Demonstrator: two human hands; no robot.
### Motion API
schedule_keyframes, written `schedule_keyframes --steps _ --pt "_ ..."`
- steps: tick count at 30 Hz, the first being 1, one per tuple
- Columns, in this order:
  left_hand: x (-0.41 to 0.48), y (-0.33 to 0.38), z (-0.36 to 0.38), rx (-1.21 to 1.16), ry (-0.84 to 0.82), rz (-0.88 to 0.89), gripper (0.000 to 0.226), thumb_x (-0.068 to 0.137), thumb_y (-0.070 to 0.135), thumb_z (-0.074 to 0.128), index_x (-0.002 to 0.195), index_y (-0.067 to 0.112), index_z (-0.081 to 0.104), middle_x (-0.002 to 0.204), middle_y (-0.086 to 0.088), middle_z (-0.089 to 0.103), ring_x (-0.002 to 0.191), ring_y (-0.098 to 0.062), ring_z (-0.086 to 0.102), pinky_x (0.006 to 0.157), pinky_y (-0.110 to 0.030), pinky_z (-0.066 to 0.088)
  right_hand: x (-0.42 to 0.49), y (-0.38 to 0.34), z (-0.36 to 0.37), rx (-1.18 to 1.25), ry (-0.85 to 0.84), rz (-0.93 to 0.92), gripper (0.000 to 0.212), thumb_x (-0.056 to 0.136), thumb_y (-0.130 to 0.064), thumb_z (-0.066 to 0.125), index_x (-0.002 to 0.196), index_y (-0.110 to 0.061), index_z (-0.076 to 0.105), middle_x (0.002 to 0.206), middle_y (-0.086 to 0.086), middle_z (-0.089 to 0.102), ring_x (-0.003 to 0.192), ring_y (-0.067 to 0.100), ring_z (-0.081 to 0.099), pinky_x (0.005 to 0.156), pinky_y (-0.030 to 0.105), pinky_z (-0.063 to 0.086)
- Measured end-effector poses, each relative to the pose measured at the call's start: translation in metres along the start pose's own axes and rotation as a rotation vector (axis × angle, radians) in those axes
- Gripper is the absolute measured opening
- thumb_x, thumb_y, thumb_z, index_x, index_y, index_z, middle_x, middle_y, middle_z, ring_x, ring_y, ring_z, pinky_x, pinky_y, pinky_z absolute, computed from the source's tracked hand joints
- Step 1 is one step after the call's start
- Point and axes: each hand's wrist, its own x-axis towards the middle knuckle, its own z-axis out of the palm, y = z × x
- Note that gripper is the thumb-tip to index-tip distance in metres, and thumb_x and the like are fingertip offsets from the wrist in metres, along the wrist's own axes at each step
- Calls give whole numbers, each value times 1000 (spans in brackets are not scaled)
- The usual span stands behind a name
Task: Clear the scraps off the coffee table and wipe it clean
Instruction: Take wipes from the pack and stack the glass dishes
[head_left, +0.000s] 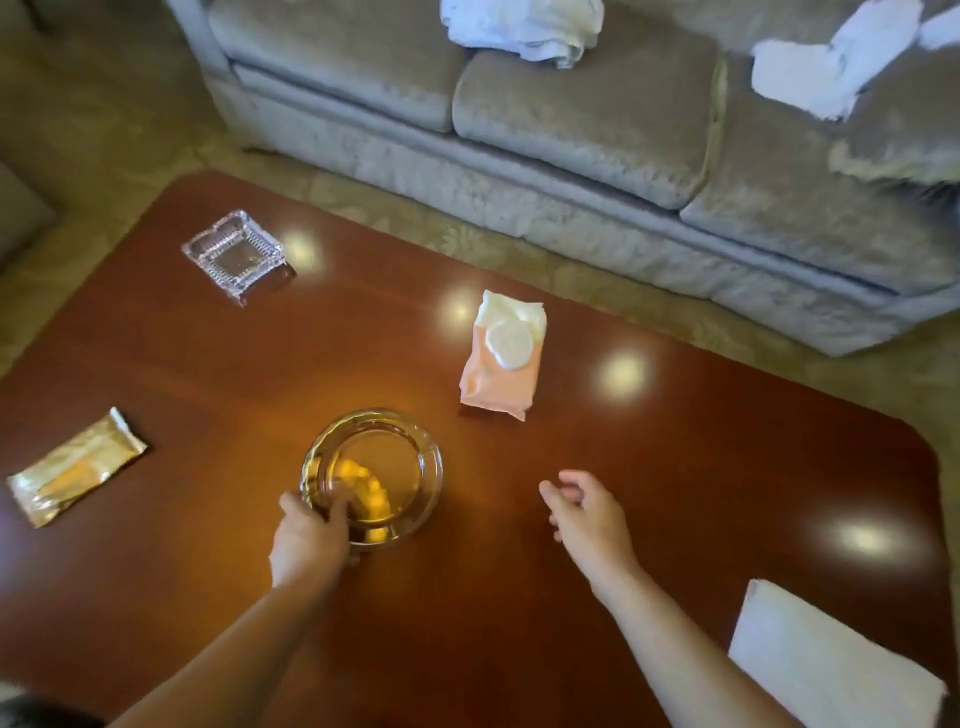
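Gripping the 7 o'clock rim of the round glass ashtray (400, 457), the left hand (311, 535) holds it mid coffee table (675, 467); the right hand (587, 514) hovers loosely spread at its 3 o'clock.

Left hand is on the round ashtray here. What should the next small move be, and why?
Probably lift the round ashtray off the coffee table to empty it: the left hand grips its near rim, yellowish scraps lie inside, and the right hand hovers empty.
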Motion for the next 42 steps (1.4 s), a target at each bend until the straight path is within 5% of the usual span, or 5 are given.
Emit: schedule_keyframes --steps 16,26,31,37,42 --pt "65 32 -45 -22 -68 153 24 93 22 70 100 26 47 89 -5 69 49 -24 73 56 -50 64 122 -164 76 -448 147 41 142 67 -71 84 164 -20 -6 166 16 12 147 41 30 108 55 43" --pt "139 18 -124 17 -136 242 26 97 42 67 115 33 51 103 0 69 60 -21 74 51 -40 63 120 -182 99 -360 293 -17 114 66 -23 94 156 -30 23 146 24 40 136 47 40 105 63 46" --pt "160 13 -157 83 -229 350 41 96 57 62 129 34 56 108 7 66 75 -18 74 61 -43 65 104 -245 162 -430 42 -330 108 52 -42 78 147 -48 28 132 11 49 122 41 54 93 55 57" --pt "194 -23 -209 534 291 728 36 93 34 71 125 19 64 118 -5 60 108 -31 58 81 -47 56 104 -296 226 -685 -128 -667 93 80 -57 78 156 -37 29 150 8 46 130 41 50 103 52 44" --pt "223 -60 -239 672 189 488 61 87 37 77 141 26 52 122 -6 64 118 -36 55 92 -52 45 119 -285 213 -822 -141 -754 97 85 -54 76 164 -30 24 164 -2 34 144 33 39 117 52 31"
